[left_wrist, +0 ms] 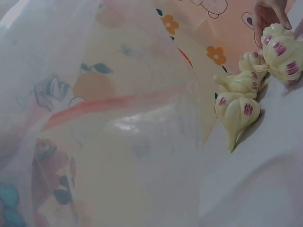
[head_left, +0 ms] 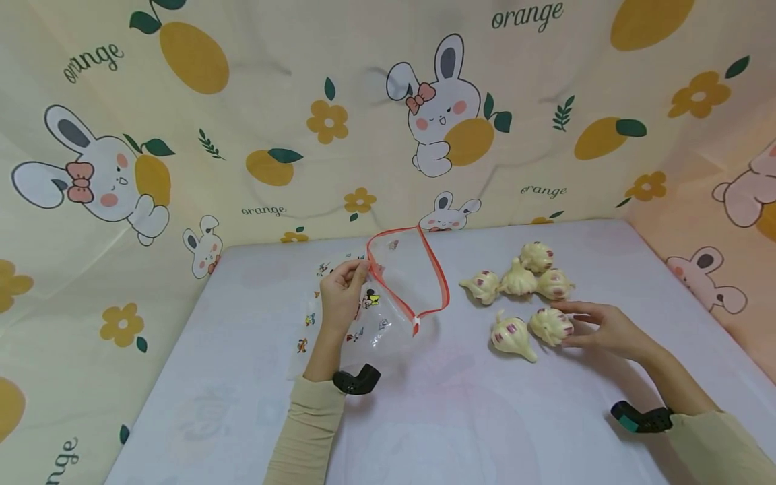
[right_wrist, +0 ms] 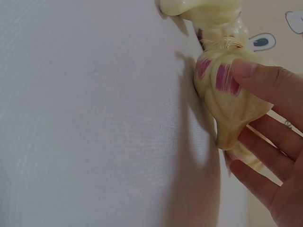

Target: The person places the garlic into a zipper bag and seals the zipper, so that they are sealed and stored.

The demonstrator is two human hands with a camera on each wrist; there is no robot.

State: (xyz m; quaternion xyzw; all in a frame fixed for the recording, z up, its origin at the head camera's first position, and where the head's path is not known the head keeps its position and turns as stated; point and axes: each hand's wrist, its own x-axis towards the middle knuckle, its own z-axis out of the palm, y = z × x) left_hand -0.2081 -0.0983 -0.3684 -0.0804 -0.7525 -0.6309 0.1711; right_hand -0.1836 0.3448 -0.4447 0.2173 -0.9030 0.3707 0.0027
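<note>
Extended from lower right, your right hand [head_left: 606, 330] grips a garlic bulb [head_left: 550, 327] right of centre; near centre, your left hand [head_left: 343, 293] pinches a clear bag [head_left: 383, 340] by its red rim [head_left: 434, 261]. Five other bulbs [head_left: 511, 335] lie just above and left of yours.

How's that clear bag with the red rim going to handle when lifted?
The bag is probably floppy and light, being see-through film. Its red rim may be stiffer, forming an open loop with the left hand pinching one side.
</note>
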